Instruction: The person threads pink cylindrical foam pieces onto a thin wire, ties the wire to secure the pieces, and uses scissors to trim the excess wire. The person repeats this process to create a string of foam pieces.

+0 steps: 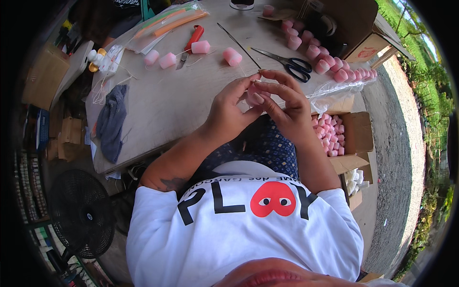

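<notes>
Head view shows both hands meeting above the near edge of the table (158, 110). Left hand (228, 111) is closed on a pink roll (252, 94), thumb pressed against its front face and fingers curled behind it. Right hand (287, 107) covers the roll from the other side; its thumb and forefinger are pinched together at the top of the roll, just beside the left fingertips. Whether a thread runs between the pinched fingers cannot be told. The roll itself is mostly hidden between the two palms.

Just beyond the fingertips lie black-handled scissors (287, 62), blades pointing away to the left. A thin dark rod (239, 45) lies beside them. Further left of the hands, four loose pink rolls (232, 56) rest on the table, with a red-handled cutter (191, 43) among them. Beyond these lies a clear bag (162, 26) holding orange and green sticks.

Right of the right hand, a clear plastic sheet (334, 88) hangs over the table edge, and a row of pink rolls (330, 64) runs along it toward an open brown box (354, 28). Below the right wrist, a second box (356, 138) sits beside the table, filled with small pink rolls.

Well left of the left hand, a grey cloth (112, 122) lies at the table edge, with white spools (98, 60) beyond it. A black fan (81, 213) stands on the floor below the left elbow.
</notes>
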The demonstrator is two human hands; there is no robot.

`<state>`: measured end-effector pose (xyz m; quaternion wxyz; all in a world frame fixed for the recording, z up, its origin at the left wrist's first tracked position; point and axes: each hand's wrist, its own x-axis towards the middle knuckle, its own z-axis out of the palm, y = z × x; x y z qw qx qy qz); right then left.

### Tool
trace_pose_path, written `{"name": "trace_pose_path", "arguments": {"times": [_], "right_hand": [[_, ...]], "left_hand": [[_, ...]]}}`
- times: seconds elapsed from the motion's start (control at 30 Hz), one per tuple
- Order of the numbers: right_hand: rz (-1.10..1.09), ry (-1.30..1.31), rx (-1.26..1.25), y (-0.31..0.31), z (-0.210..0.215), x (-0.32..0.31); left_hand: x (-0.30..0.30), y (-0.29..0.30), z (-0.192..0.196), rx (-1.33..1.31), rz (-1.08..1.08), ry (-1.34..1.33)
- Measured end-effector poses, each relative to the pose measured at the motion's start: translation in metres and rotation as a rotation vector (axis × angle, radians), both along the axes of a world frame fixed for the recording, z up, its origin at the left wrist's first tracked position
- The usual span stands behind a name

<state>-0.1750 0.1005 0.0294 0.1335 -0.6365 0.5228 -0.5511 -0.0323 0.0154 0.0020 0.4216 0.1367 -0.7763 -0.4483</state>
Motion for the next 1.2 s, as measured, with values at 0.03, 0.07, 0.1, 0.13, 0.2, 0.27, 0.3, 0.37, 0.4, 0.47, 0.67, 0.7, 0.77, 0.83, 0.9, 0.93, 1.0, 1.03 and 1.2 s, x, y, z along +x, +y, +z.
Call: {"name": "trace_pose_path", "arguments": {"times": [0.03, 0.07, 0.1, 0.13, 0.2, 0.27, 0.3, 0.37, 0.4, 0.47, 0.67, 0.7, 0.77, 0.83, 0.9, 0.93, 1.0, 1.03, 1.2], "right_hand": [[-0.044, -0.124, -0.002, 0.0, -0.005, 0.002], [-0.072, -0.045, -0.084, 0.0, -0.009, -0.002], [-0.1, 0.035, -0.164, -0.001, -0.012, -0.008], [-0.129, 0.112, -0.241, -0.001, -0.013, -0.012], [-0.147, -0.181, -0.335, 0.0, -0.008, -0.018], [-0.08, -0.405, -0.41, 0.006, 0.003, -0.027], [-0.004, -0.482, -0.441, 0.011, 0.01, -0.035], [-0.03, -0.586, -0.464, 0.021, 0.018, -0.047], [-0.052, -0.585, -0.457, 0.025, 0.016, -0.054], [-0.096, -0.582, -0.443, 0.031, 0.006, -0.07], [0.088, -0.77, -0.232, 0.034, -0.018, -0.082], [0.059, -0.795, -0.164, 0.033, -0.016, -0.076], [0.102, -0.747, -0.058, 0.033, -0.026, -0.079], [0.18, -0.857, -0.047, 0.03, -0.035, -0.078], [0.203, -0.967, 0.008, 0.028, -0.039, -0.073], [0.183, -1.024, 0.054, 0.028, -0.043, -0.071], [0.132, -1.134, 0.129, 0.024, -0.054, -0.074], [0.102, -1.19, 0.164, 0.022, -0.063, -0.076], [0.193, -1.174, 0.144, 0.029, -0.08, -0.09]], "left_hand": [[-0.003, 0.0, -0.001, -0.041, -0.003, -0.029], [-0.006, -0.001, -0.001, -0.082, -0.006, -0.057], [-0.011, -0.005, -0.003, -0.136, -0.015, -0.042], [-0.016, -0.01, -0.005, -0.158, -0.039, -0.083], [-0.031, -0.025, -0.009, -0.202, -0.088, -0.162], [-0.044, -0.052, -0.016, -0.246, -0.067, -0.315], [-0.048, -0.068, -0.022, -0.272, -0.039, -0.346], [-0.052, -0.099, -0.026, -0.374, 0.022, -0.432], [-0.05, -0.114, -0.026, -0.446, 0.065, -0.49], [-0.04, -0.138, -0.026, -0.553, 0.146, -0.592], [-0.06, -0.155, 0.015, -0.619, 0.041, -0.973], [-0.077, -0.155, 0.037, -0.444, -0.097, -0.947], [-0.115, -0.16, 0.045, -0.277, -0.165, -0.831], [-0.167, -0.172, 0.026, -0.289, -0.083, -0.661], [-0.217, -0.183, 0.0, -0.249, -0.054, -0.54], [-0.241, -0.186, -0.009, -0.209, -0.057, -0.505], [-0.28, -0.181, -0.008, -0.233, -0.06, -0.549], [-0.295, -0.179, -0.01, -0.24, -0.063, -0.574], [-0.338, -0.178, -0.02, -0.454, 0.017, -0.747]]}}
